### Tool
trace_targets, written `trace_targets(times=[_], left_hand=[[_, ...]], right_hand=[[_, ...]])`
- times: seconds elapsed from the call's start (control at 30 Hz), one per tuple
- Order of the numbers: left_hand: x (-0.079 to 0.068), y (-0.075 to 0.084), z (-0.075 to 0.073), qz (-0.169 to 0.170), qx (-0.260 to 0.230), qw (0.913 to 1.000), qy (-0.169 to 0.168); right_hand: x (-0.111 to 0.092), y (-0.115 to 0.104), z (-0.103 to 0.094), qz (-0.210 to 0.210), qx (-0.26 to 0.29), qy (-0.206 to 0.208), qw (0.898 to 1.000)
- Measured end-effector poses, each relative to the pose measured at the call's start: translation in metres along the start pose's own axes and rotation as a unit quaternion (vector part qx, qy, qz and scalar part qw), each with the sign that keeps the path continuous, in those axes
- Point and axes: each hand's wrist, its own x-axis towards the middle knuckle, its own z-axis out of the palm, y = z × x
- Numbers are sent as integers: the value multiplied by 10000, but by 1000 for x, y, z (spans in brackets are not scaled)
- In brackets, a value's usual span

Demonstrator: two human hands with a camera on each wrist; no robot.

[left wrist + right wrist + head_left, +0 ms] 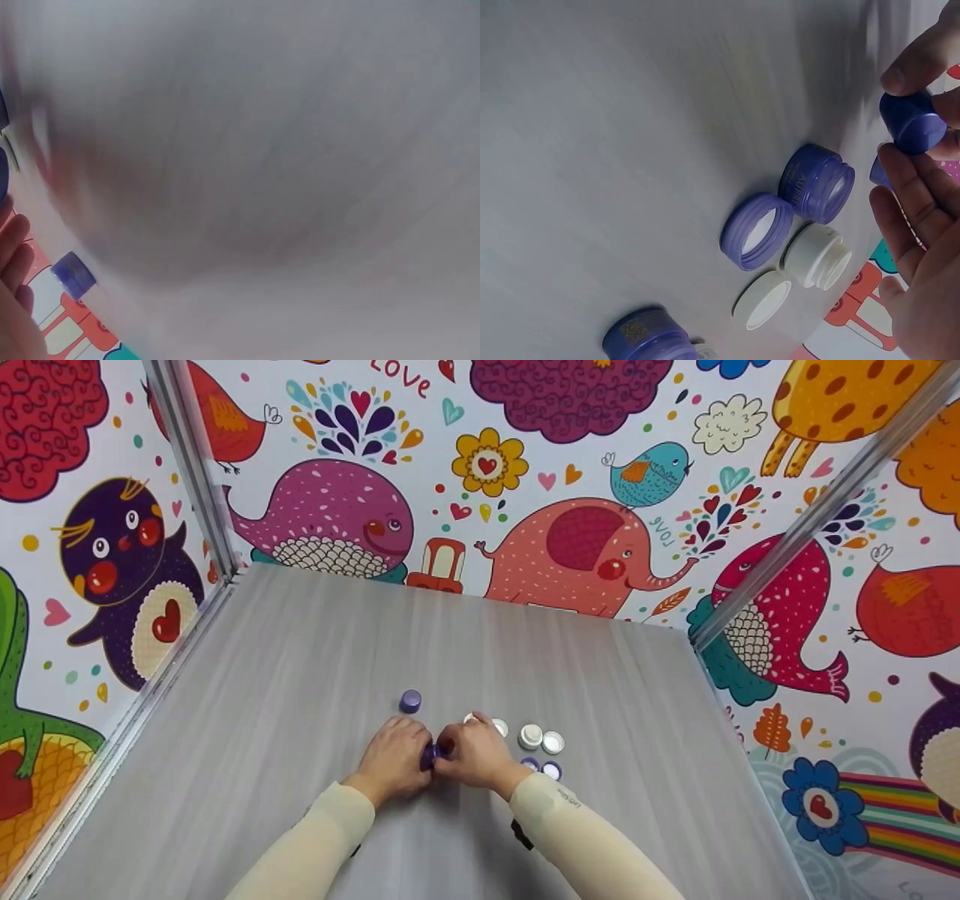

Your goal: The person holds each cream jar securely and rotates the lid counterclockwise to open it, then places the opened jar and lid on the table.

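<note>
Low over the table my left hand [397,757] and right hand [476,754] meet around a small purple jar [913,124]. The left fingers grip one side while the right pinches the other; body and lid are hard to tell apart. Beyond the left hand stands another purple jar [410,701], also seen in the left wrist view. Under the right wrist view's camera lie an open purple jar [815,184], its purple lid [757,231], an open white jar [816,255] and its white lid [762,300]. From the head, my right hand hides the nearer pair.
Right of my right hand are another white jar [530,736] with a white lid [553,742], and a purple jar [529,766] with a purple lid [552,770]. The grey table [345,622] ends at printed cartoon walls [517,472] with metal corner posts.
</note>
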Motion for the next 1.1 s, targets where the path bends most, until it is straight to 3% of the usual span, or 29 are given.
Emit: trace_targets(times=[0.4,1.1], left_hand=[[0,-1,1,-136,-68,9997,-171],[4,0,-2,-79,133,9996,-219]], right_hand=[[0,8,-1,-10,571,-194,9982],[-2,10,-4,48,838,-401,9957]])
